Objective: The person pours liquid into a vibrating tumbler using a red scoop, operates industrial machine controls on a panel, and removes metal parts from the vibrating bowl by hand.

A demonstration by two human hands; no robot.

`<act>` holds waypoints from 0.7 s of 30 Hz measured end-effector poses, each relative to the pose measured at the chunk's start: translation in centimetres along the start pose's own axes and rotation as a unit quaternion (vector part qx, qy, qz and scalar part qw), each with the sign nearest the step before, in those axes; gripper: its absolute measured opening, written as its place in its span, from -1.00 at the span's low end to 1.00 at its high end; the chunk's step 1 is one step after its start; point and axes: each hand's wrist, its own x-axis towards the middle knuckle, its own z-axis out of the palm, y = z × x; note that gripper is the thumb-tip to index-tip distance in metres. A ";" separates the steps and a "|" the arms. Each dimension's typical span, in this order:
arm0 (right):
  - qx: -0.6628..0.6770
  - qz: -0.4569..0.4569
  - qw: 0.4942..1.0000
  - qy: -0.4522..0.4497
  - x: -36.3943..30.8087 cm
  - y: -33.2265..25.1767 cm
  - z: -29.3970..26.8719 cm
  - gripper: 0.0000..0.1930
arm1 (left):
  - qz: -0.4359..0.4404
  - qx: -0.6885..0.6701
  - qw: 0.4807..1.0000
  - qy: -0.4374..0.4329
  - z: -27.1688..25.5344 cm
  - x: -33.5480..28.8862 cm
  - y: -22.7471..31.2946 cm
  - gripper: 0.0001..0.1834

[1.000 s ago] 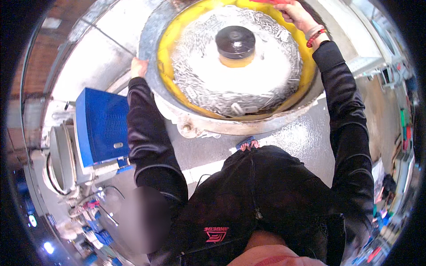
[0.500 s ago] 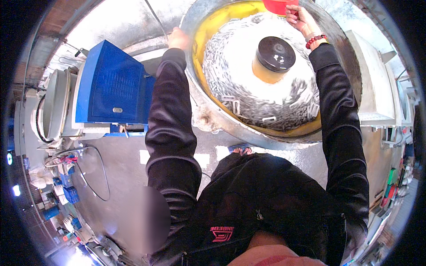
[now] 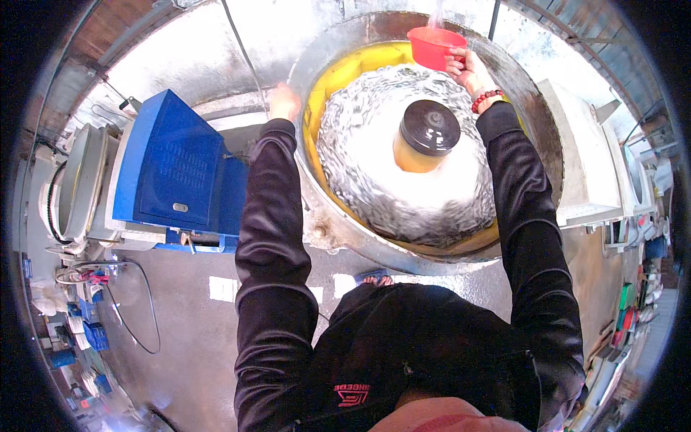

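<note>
In front of me stands a large round metal tub (image 3: 374, 253) with a yellow lining. Many small silvery metal pieces (image 3: 360, 194) in it are blurred by motion, with bright white around its centre. A yellowish centre post with a dark round cap (image 3: 430, 127) rises from the middle. My right hand (image 3: 466, 70), wearing a red bead bracelet, grips a red plastic bowl (image 3: 434, 50) by its side above the tub's far part. A clear stream, apparently water, falls into the bowl. My left hand (image 3: 284, 102) is at the tub's left rim, its fingers too blurred to make out.
A blue metal cabinet (image 3: 176, 165) stands left of the tub, with round grey equipment (image 3: 83, 183) beyond it. A pale metal box (image 3: 583, 155) is at the right. A dark hose (image 3: 152, 317) loops over the floor at left. Blue bins (image 3: 95, 335) line the left side.
The view has shifted, so the tub sits lower and the whole red bowl shows. A stream falling into the bowl is now visible. My right hand still holds it.
</note>
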 end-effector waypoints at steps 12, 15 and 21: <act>0.049 -0.030 0.996 -0.073 0.6 0.0 -2.1 -0.87 | -0.007 -0.064 0.997 -0.031 -2.0 -1.7 0.6 -0.51; -0.001 -0.120 0.989 -0.085 1.6 -3.0 -5.7 -0.88 | 0.050 -0.057 0.997 0.000 -0.1 0.3 0.4 -0.59; -0.147 -0.101 0.983 -0.031 -7.4 -2.5 -3.9 -0.94 | 0.052 0.029 0.996 -0.068 -0.9 0.8 -1.5 -0.57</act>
